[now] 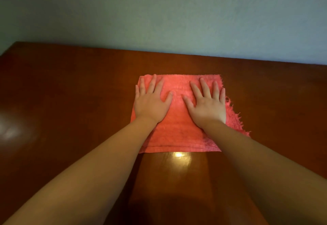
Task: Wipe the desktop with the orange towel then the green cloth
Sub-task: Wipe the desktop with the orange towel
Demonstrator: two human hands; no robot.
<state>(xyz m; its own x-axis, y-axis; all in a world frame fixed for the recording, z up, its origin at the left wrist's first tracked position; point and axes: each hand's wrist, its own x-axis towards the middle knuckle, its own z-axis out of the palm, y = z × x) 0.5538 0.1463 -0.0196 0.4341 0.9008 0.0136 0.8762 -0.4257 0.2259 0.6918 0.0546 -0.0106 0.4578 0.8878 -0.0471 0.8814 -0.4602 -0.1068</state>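
Orange towel (177, 123), from the head view, lies flat on the brown desktop (70, 100), folded to a rough rectangle, about midway across the desktop and nearer the far edge by the wall (159, 12) than the person. The left hand (152, 104) presses the towel's left half and the right hand (207, 106) its right half. Both are palm down, with fingers straight, spread apart and pointing away from the body, holding nothing in a pinch. The left little finger sits at the towel's left border.

The stitched hem faces the person and runs left to right. A frayed, fringed edge (235, 118) points to the person's right, poking out past the right hand. The far edge lies roughly parallel to the desk's back edge. Given the foreshortening, its long axis probably runs away from the person, though the shape is close to square.

This looks like the first wiping pass. To do it well, keep both palms flat with even weight so the whole towel stays in contact. Move it in overlapping straight strokes and cover the left area where a pale sheen (8, 131) shows. Watch that the loose fringe does not fold under. The green cloth is not in view.
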